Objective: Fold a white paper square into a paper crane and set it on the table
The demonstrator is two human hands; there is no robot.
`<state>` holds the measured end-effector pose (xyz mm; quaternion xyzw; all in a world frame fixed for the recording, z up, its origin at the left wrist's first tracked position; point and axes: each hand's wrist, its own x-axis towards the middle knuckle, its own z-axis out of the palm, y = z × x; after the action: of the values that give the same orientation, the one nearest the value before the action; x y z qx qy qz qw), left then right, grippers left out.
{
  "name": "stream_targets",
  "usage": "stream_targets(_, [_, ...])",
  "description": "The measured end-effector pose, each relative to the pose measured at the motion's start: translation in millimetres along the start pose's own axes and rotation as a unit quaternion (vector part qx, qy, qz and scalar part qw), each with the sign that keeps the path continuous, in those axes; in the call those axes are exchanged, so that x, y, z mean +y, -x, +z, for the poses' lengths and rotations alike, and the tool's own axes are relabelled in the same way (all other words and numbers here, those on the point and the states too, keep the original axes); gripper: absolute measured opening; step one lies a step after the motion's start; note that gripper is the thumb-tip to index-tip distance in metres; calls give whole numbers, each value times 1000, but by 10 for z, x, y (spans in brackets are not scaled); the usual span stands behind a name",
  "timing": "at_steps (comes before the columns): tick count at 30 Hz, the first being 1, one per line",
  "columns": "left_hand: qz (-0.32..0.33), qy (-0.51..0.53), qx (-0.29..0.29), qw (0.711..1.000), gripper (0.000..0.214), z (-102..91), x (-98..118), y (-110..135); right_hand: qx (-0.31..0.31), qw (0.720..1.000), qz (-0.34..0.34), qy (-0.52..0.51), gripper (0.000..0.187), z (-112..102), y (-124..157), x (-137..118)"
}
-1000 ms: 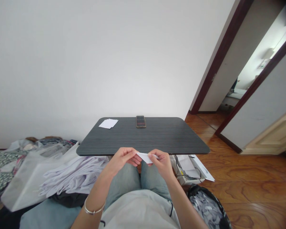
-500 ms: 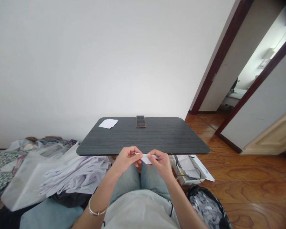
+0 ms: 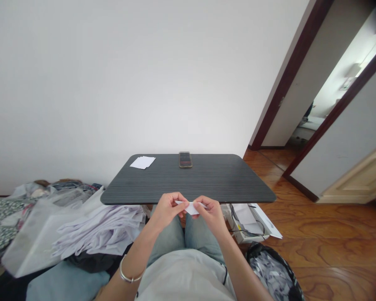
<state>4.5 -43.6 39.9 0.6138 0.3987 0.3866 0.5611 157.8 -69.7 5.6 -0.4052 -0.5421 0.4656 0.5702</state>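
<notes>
A small folded piece of white paper (image 3: 191,207) is pinched between both hands above my lap, just in front of the near edge of the dark table (image 3: 207,184). My left hand (image 3: 167,207) grips its left end with fingers curled. My right hand (image 3: 210,211) holds its right end the same way. A silver bracelet sits on my left wrist.
On the table's far side lie a phone (image 3: 185,159) and a few white sheets (image 3: 143,162). White bags and clothes (image 3: 65,230) are heaped at the left. A box with papers (image 3: 249,221) and a patterned bag (image 3: 274,271) sit on the wooden floor at the right. An open doorway (image 3: 332,83) lies beyond.
My left hand has slid right along the paper, closer to my right hand, and its fingers have curled tighter. Both hands rose slightly toward the table edge.
</notes>
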Motion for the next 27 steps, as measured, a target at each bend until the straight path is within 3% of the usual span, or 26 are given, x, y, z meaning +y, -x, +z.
stream_targets(16, [11,-45,-21,999,27,15,-102,-52,1,999,-21,42,25,6,-1,2])
stream_targets(27, [35,-62,0,997,24,-2,-114,-53,-17,1000,-9,8,25,-26,-35,91])
